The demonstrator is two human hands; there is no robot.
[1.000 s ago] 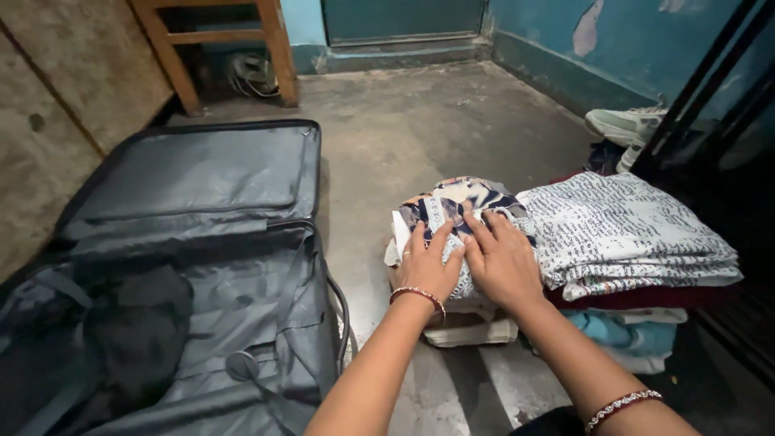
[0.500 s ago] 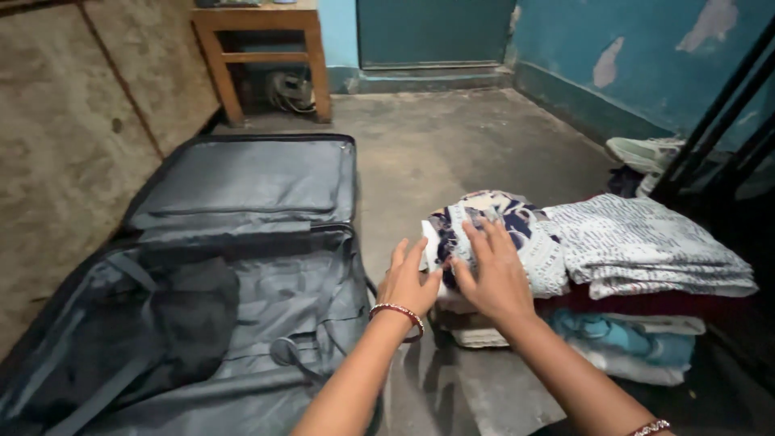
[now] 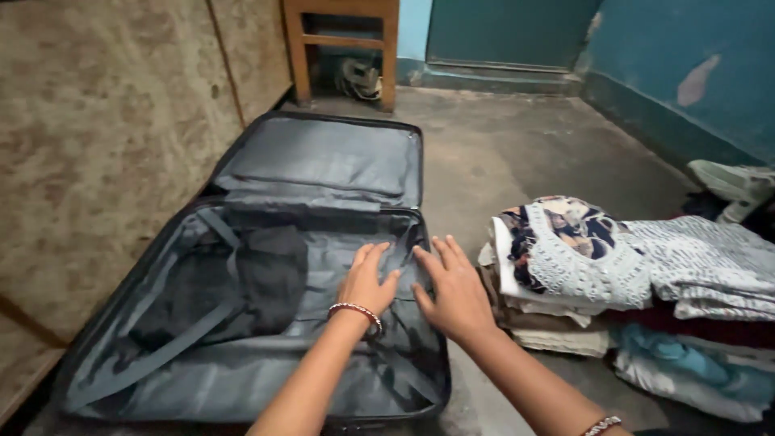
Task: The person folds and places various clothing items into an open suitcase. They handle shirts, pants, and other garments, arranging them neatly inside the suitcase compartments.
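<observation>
Lying open on the floor, the grey suitcase has a dark bundle under its straps; the left hand and right hand hover flat over its lining, fingers spread, holding nothing. I think this is the packing step, and next comes a reach right to the folded clothes; the pile's far side is cut off, and I cannot tell what the bundle is.

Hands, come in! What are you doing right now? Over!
Left hand and right hand open, empty, fingers spread over the open suitcase. Dark cloth lies inside under a strap. Folded clothes pile sits untouched to the right. Nothing blocking.
</observation>
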